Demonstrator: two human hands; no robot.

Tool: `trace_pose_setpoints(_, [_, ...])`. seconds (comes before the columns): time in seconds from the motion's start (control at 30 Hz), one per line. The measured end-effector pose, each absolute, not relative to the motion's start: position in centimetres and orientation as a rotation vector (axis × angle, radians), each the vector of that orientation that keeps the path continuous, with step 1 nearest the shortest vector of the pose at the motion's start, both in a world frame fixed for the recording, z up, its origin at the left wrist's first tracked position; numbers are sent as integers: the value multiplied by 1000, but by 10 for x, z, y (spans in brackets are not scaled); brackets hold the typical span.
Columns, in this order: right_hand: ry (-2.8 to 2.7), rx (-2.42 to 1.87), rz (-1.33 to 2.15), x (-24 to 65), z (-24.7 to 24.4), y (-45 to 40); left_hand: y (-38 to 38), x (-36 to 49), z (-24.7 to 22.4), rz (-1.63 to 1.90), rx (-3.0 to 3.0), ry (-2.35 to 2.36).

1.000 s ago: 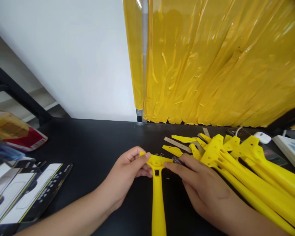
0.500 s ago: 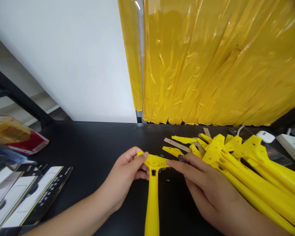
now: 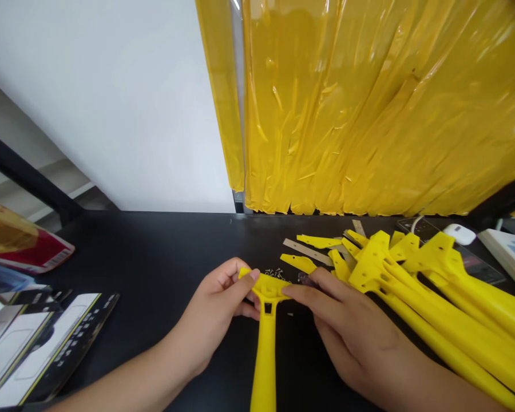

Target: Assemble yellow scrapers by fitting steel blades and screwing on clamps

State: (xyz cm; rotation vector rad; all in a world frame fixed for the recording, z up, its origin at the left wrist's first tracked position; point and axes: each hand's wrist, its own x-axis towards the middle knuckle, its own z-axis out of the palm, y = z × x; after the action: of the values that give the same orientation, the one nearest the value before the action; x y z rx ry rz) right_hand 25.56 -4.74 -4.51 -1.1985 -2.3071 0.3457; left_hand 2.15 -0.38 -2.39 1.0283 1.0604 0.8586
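Note:
A yellow plastic scraper handle (image 3: 264, 349) points toward me, its wide head (image 3: 271, 287) away from me. My left hand (image 3: 223, 297) is closed on the left end of the head, thumb on top and fingers beneath. My right hand (image 3: 347, 320) has a fingertip pressed to the right end of the head; its other fingers are partly hidden. At those fingers shows a small dark purplish thing (image 3: 304, 278) that I cannot make out. Just behind the head lies a heap of small screws (image 3: 274, 273), and a single screw (image 3: 290, 314) lies nearer me.
To the right lie several more yellow scraper handles (image 3: 438, 309), with yellow blade covers (image 3: 298, 262) and metal blades (image 3: 306, 250) behind my right hand. Printed cards (image 3: 75, 332) and a red-yellow packet (image 3: 38, 246) are at the left. A white case (image 3: 459, 233) sits at the back right.
My right hand has shifted slightly left, and the purplish thing with it. More of the screw heap shows behind the scraper head. My left hand keeps its hold.

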Motion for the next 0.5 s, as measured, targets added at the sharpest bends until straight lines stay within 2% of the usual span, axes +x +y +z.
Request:
trace_pose_setpoints(0.27, [-2064, -1315, 417, 257, -29, -54, -7, 19, -23, 888, 975, 1027])
trace_pose_setpoints(0.5, [-1945, -1514, 640, 255, -30, -57, -16, 23, -21, 835, 907, 933])
